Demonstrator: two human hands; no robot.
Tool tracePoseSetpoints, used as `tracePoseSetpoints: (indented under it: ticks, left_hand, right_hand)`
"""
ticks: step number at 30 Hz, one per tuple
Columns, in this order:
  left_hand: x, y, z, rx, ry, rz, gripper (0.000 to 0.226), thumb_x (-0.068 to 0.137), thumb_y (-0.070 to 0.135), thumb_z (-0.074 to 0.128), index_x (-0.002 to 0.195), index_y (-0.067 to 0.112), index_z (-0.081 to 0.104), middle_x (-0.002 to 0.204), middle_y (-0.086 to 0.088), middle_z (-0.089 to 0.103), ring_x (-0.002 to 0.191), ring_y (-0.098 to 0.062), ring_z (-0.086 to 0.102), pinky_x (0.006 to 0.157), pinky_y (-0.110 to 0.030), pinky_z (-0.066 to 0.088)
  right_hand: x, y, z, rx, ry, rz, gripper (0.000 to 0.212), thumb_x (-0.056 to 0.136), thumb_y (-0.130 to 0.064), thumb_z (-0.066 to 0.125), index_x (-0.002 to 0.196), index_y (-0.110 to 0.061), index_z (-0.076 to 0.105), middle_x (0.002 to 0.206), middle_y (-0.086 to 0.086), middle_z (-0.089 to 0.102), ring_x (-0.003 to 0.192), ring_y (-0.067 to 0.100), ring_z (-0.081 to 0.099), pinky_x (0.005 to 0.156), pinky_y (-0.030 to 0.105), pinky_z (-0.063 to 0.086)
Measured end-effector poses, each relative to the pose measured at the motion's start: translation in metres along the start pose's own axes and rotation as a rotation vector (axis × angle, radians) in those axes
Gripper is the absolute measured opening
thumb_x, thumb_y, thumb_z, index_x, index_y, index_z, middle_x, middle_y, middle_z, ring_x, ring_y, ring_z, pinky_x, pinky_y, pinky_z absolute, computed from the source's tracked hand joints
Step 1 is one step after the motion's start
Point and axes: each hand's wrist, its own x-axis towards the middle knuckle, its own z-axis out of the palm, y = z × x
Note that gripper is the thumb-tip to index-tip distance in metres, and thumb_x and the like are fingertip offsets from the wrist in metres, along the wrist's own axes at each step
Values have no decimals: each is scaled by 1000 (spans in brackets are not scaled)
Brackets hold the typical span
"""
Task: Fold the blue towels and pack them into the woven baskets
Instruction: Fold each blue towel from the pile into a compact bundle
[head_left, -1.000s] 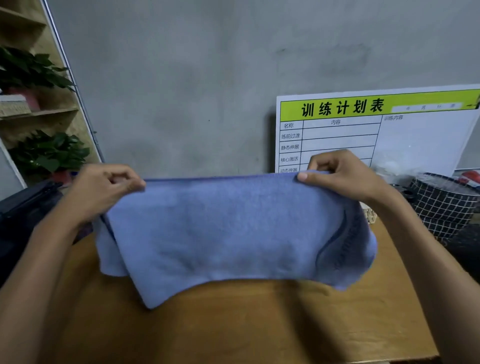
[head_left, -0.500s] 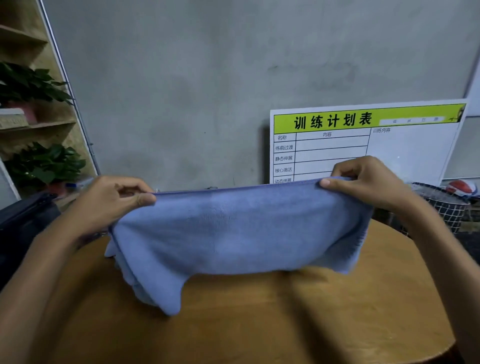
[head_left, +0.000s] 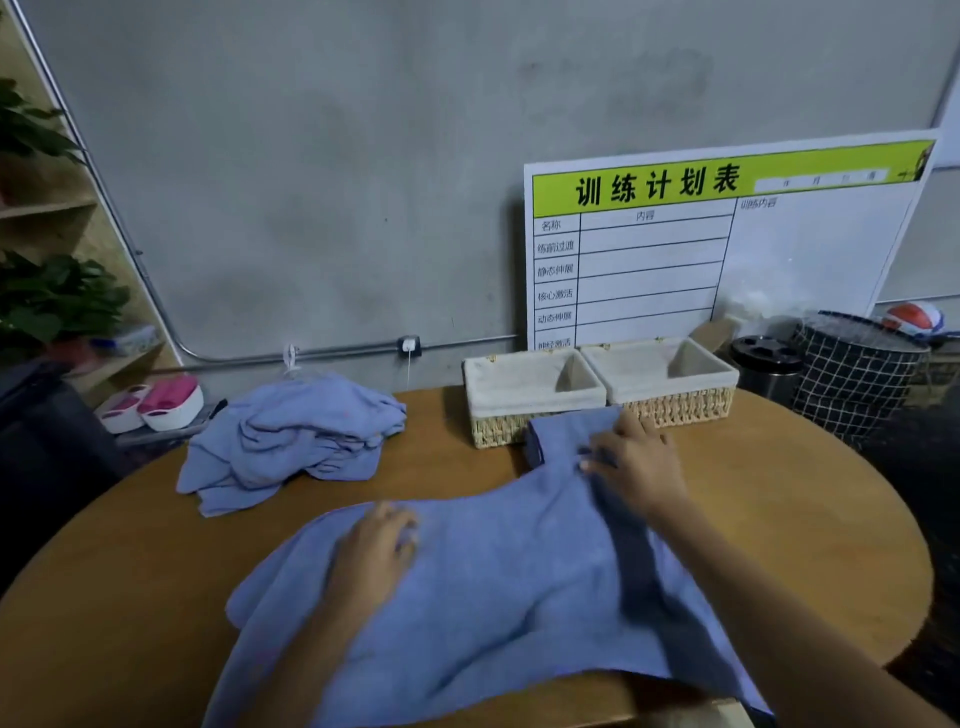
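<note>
Blue towel (head_left: 519, 587) lies spread on the round wooden table (head_left: 779, 519), near edge hanging off the front, far right corner reaching up to just in front of the two woven baskets. Surface is rumpled: one crease runs diagonally under the right forearm, and the left edge is bunched.

Left hand (head_left: 376, 545) rests flat on the towel's left-centre, fingers loosely extended, pressing down. Right hand (head_left: 631, 457) lies on the far right corner, fingers splayed forward; looks like a flat press, but the thumb side is blurred, so a pinch on the edge cannot be ruled out.

Left basket (head_left: 530, 400) and right basket (head_left: 660, 382) sit side by side at the table's back, both fabric-lined, no towel visible inside. A heap of unfolded blue towels (head_left: 296, 436) sits back left, well apart from the one being worked.

Judgement: step in hand is flattening before the first fold. To do it well:
- sweep both palms outward from the centre to kill the diagonal crease
- pull the overhanging near edge fully onto the table first, else the weight drags the cloth askew
- square the far right corner away from the baskets so it doesn't snag the weave
- match corners before creasing; fold narrow enough to fit a basket's lined interior.

Packing not started.
</note>
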Motion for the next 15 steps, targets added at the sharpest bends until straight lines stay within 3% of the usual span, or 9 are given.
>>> tracePoseSetpoints:
  ticks: [2,4,6,8,10,13,15]
  left_hand:
    - [-18,-4,27,64,62,-57,22,83,32,51,99,36,66,98,7,57,87,-29,62,66,-42,52]
    - [-15,-2,24,128,114,-86,25,85,36,51,100,34,71,99,6,60,88,-28,61,65,-41,52]
    - [-15,-3,22,151,150,-62,33,86,44,45,103,34,72,102,7,60,91,-27,62,65,-40,51]
    - [-16,-2,22,160,90,-87,43,86,53,41,109,33,72,112,6,64,101,-27,64,73,-44,51]
    - [-20,-2,24,211,22,-162,51,90,58,38,127,36,65,139,4,57,128,-28,54,92,-58,43]
    - [-33,2,24,271,-199,-285,56,99,64,32,153,47,27,166,13,13,154,-23,10,112,-67,17]
    - [-45,9,20,298,-233,-316,61,98,68,28,154,49,16,167,16,2,154,-22,1,113,-67,16]
  right_hand:
    - [-27,2,32,93,93,33,20,87,-37,70,94,-19,64,95,4,53,84,32,58,67,38,40]
    - [-47,-2,47,220,178,1,15,89,-28,65,89,-15,59,84,5,54,67,32,58,52,38,42]
    - [-61,-7,52,289,191,-77,17,92,-27,65,85,-16,53,78,3,56,64,30,56,49,38,40]
    - [-70,-8,54,267,134,-187,18,93,-34,62,88,-19,54,84,0,55,72,27,56,56,37,41]
    - [-75,-1,58,216,59,-239,27,93,-48,52,93,-22,59,92,-3,54,81,24,56,62,37,44]
    - [-79,11,58,203,6,-199,41,93,-57,43,104,-25,64,109,-5,60,96,23,59,73,38,48]
    - [-77,14,58,185,-54,-197,49,94,-61,38,116,-27,65,125,-6,61,113,21,58,87,40,49]
